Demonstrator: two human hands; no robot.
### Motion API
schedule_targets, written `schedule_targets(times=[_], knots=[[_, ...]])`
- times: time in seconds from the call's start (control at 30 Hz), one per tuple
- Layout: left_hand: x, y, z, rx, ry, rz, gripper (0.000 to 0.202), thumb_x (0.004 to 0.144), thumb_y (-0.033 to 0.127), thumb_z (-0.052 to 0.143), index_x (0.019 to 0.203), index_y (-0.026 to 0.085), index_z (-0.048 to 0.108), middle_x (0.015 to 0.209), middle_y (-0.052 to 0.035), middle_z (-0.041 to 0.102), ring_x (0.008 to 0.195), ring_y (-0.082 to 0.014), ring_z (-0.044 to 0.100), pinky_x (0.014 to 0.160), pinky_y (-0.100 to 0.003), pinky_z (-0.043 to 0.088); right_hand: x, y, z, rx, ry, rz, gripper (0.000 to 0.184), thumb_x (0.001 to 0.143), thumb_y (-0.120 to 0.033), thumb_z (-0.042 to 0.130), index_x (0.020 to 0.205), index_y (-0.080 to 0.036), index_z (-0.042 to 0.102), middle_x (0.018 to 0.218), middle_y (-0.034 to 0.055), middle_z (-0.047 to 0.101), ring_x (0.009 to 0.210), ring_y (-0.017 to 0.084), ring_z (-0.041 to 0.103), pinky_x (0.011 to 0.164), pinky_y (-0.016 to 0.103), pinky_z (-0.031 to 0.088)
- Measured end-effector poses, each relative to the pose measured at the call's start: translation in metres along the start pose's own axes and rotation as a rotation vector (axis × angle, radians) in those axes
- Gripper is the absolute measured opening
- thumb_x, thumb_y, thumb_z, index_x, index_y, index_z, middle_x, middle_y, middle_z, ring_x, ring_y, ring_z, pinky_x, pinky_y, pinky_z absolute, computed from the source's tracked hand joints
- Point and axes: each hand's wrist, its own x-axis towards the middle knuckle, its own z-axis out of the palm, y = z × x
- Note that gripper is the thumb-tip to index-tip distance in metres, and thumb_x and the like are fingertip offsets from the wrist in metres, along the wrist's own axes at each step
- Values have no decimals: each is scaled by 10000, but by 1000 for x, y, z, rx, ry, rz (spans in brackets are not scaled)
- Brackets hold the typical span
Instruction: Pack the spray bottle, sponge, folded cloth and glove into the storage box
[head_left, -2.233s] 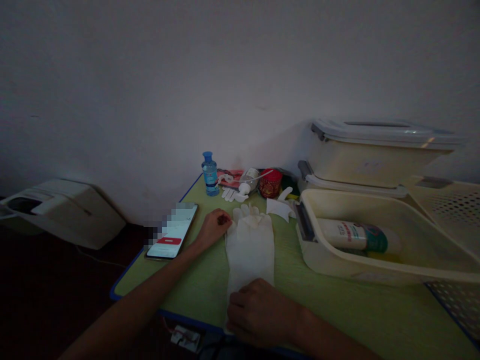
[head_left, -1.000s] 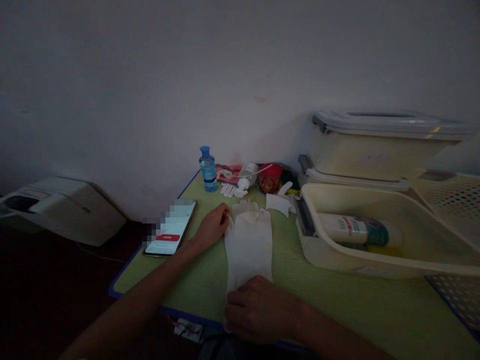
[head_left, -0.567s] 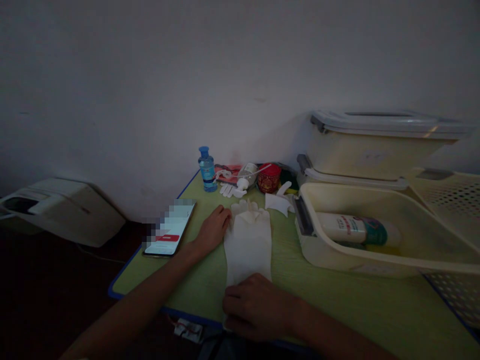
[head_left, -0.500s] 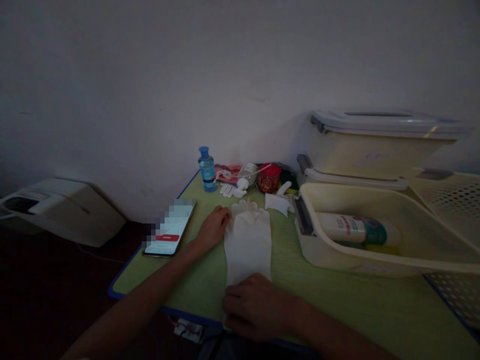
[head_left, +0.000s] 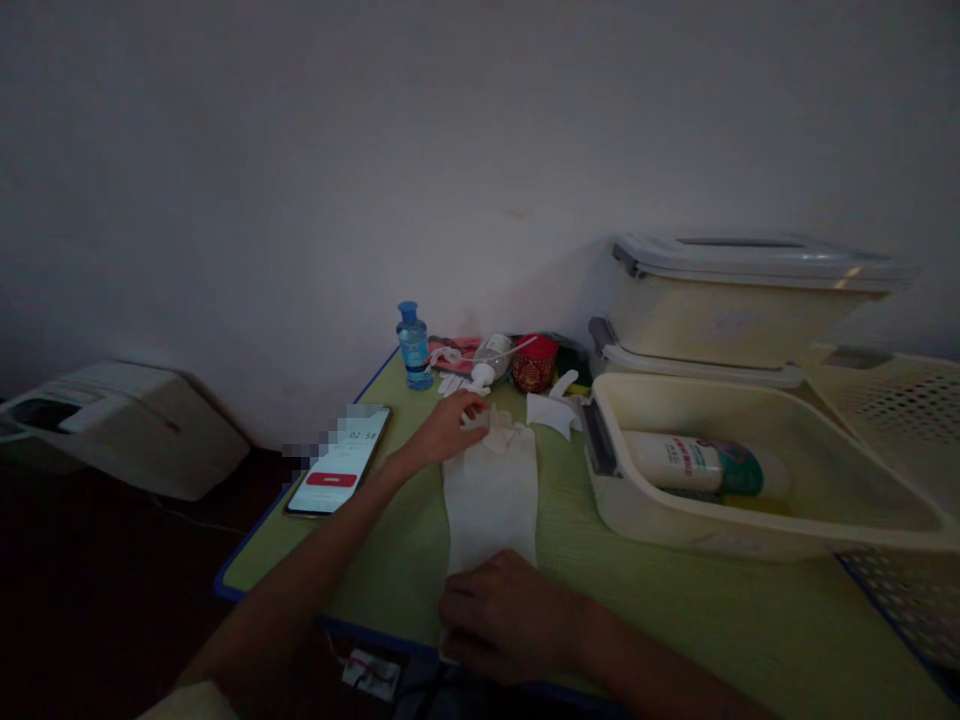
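A white glove (head_left: 491,505) lies flat and lengthwise on the green table, its fingertips at the far end partly covered. My left hand (head_left: 452,428) reaches over the glove's fingers at the upper left, thumb and fingers apart. At the near end, the curled fingers of my right hand (head_left: 506,612) hold the cuff close to the table's front edge. That hand hides most of the cuff.
A phone (head_left: 337,465) lies left of my left arm. Behind stand a blue bottle (head_left: 414,350), a clear bottle (head_left: 493,352) and a red jar (head_left: 535,364). A cream bin (head_left: 720,530) on the right holds a white-and-green bottle (head_left: 694,460); lidded boxes (head_left: 720,310) are stacked behind.
My left hand has moved right and slightly forward, from beside the glove to over its fingers. My right hand stays at the cuff. The view has shifted slightly.
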Motion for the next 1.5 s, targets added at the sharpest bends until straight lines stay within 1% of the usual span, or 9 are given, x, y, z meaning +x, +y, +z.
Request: schedule_targets(times=[0.1,0.2,0.43,0.67,0.83,1.07,1.17,1.3,1.5], knots=[[-5,6,11,11,-72,129,380,549,75,600,925,132,585,916,-55,579,803,-169,547,718,-282,453,0,1,1,7,7,-13,215,869,-374,416,840,-193,529,817,-3,640,633,119,575,481,249,288],[-10,2,19,26,-104,165,350,538,34,555,869,144,585,911,-50,573,856,-188,541,774,-304,449,-1,2,2,18,3,-12,223,870,-385,414,846,-194,527,817,1,643,634,118,567,478,242,274],[-10,-12,23,-127,65,-22,97,689,78,499,720,150,557,773,-20,564,708,-135,561,644,-245,464,-1,1,1,18,12,-4,209,865,-368,426,824,-188,523,811,-2,645,631,121,581,458,251,254],[-6,-20,25,-176,191,-217,168,653,15,473,741,154,512,643,31,541,579,-103,542,566,-216,451,-1,2,1,15,25,-12,201,860,-367,427,808,-192,512,794,-13,635,624,118,575,464,252,276],[-4,-24,26,-197,216,-245,400,618,-26,459,973,152,502,743,22,568,619,-96,559,549,-190,450,-1,2,1,12,23,-12,201,859,-368,433,803,-190,507,799,-10,634,634,119,576,473,251,274],[0,-31,27,-197,236,-272,159,712,102,481,851,132,553,711,-11,600,576,-122,574,510,-222,455,-1,1,0,7,10,-11,204,864,-376,427,825,-194,511,813,-5,635,627,121,563,473,260,257],[4,-35,25,-168,271,-263,95,718,130,499,792,140,558,723,-20,609,631,-133,585,578,-243,472,0,1,0,14,6,-6,192,861,-362,434,825,-190,510,824,-1,641,636,121,572,474,258,257],[8,-38,24,-118,297,-256,88,683,109,544,761,150,547,664,1,589,616,-133,574,613,-254,474,-1,1,1,5,11,1,199,856,-370,441,819,-190,518,811,-4,640,645,124,589,467,261,271],[8,-40,26,-22,275,-205,134,714,86,511,823,157,540,725,-19,599,669,-145,573,647,-267,464,-1,0,0,-8,25,-4,197,859,-363,427,807,-194,514,801,-14,635,619,124,581,458,262,279]])
